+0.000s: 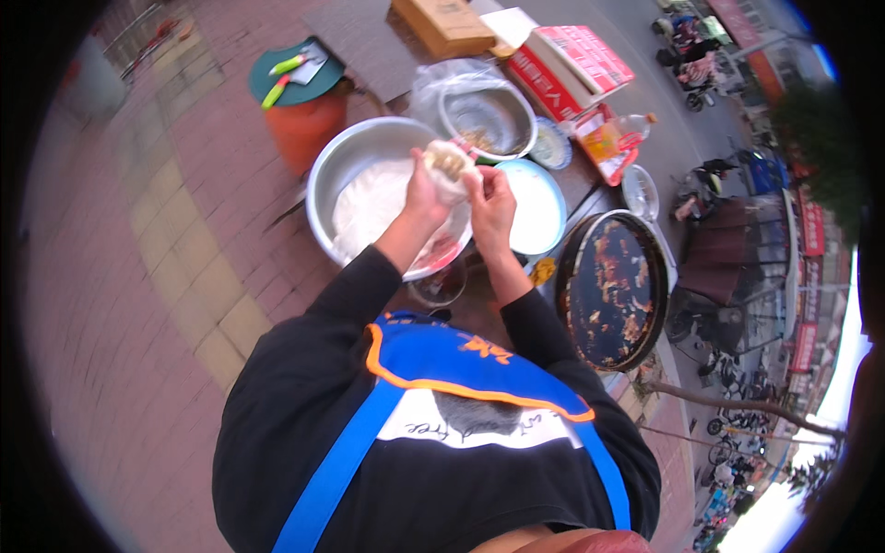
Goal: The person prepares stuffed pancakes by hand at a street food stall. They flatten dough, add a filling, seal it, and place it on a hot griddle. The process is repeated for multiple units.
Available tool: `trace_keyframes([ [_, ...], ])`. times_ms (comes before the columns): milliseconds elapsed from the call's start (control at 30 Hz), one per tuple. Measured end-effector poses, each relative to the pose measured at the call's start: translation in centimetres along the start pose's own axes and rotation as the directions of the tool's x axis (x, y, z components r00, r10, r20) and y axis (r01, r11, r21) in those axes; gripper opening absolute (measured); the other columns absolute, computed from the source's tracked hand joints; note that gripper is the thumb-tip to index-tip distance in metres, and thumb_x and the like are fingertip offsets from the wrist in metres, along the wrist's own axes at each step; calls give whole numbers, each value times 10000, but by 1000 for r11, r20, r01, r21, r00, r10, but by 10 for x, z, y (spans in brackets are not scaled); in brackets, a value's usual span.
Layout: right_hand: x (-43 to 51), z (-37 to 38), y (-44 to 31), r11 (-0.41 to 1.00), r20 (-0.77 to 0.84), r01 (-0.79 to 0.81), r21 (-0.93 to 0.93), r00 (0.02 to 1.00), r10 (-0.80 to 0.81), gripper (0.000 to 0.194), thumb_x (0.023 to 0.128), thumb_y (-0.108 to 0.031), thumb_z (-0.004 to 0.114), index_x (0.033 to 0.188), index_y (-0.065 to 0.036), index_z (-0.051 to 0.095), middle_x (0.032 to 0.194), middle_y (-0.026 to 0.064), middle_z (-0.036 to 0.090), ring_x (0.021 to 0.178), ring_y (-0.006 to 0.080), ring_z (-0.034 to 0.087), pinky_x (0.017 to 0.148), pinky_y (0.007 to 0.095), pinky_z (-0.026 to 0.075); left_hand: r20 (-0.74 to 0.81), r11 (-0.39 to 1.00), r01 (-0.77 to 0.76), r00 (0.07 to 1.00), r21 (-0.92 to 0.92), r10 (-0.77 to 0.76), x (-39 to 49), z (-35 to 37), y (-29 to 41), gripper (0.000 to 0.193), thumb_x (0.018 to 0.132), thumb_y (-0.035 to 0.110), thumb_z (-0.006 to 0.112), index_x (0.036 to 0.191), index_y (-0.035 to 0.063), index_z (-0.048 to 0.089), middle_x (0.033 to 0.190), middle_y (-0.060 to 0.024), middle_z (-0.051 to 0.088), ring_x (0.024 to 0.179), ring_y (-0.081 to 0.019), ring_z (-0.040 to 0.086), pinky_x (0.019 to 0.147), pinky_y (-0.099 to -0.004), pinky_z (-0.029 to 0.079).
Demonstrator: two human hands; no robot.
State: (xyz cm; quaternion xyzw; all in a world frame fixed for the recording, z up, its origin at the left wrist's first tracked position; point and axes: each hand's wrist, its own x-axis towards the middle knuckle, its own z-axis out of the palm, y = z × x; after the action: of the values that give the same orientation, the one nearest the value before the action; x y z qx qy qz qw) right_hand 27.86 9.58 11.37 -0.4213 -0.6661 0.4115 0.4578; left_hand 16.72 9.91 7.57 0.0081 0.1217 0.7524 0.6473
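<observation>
My left hand (425, 190) cups a piece of pale dough (448, 169) with a lumpy filling showing in its middle. The fingers of my right hand (492, 204) pinch the dough's right edge. Both hands are above the right part of a large metal basin (319, 200), which holds a big mass of white dough (370, 204). Behind the hands stands a metal bowl (529, 114) with some filling at its bottom, a plastic bag beside it. To the right of my right hand is a round, blue-rimmed container (536, 207) with white contents.
A blackened round pan (615, 290) stands at the right. An orange bucket (304, 131) with a green lid carries scrapers with green handles (289, 64). Cardboard boxes (570, 69), a patterned plate (551, 144) and a plastic bottle (632, 129) lie farther back. A yellow cloth (543, 271) is near my right forearm.
</observation>
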Motion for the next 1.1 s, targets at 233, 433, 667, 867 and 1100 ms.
trace_keyframes([
  [233,23,-32,-2,917,155,-356,179,931,331,231,891,-197,757,1040,-70,634,990,5,630,845,90,573,698,253,496,250,963,261,930,65,-269,-2,-14,7,782,1021,641,200,1433,29,459,1390,-116,563,1254,-275,567,1078,-451,452],
  [433,29,-48,-10,927,296,-374,-4,885,359,218,933,-217,718,1034,-31,667,848,-2,654,671,63,570,586,222,474,123,926,360,920,111,-372,-2,-17,8,752,1026,631,209,1374,33,503,1353,-115,579,1244,-286,577,1058,-473,472],
  [667,35,-47,-17,883,421,-460,94,822,384,189,933,-224,715,1004,-56,670,807,-19,643,720,67,592,589,237,486,212,869,400,859,291,-466,-12,-6,26,751,1023,632,212,1499,74,377,1421,-114,531,1260,-300,564,1006,-526,503],
  [867,33,-43,-19,920,361,-369,134,883,301,115,877,-97,731,956,-39,670,841,-14,671,743,84,628,652,246,528,178,844,399,858,359,-481,-18,-1,42,674,1035,608,210,1545,182,323,1336,-123,575,1114,-277,645,896,-471,559],
  [1100,38,-35,-20,903,496,-404,146,820,286,99,915,-126,725,927,-45,669,795,-17,647,613,16,521,502,175,364,237,645,183,828,742,-508,-34,21,70,743,985,678,155,1590,251,222,1480,-106,458,1197,-266,618,800,-454,625],
])
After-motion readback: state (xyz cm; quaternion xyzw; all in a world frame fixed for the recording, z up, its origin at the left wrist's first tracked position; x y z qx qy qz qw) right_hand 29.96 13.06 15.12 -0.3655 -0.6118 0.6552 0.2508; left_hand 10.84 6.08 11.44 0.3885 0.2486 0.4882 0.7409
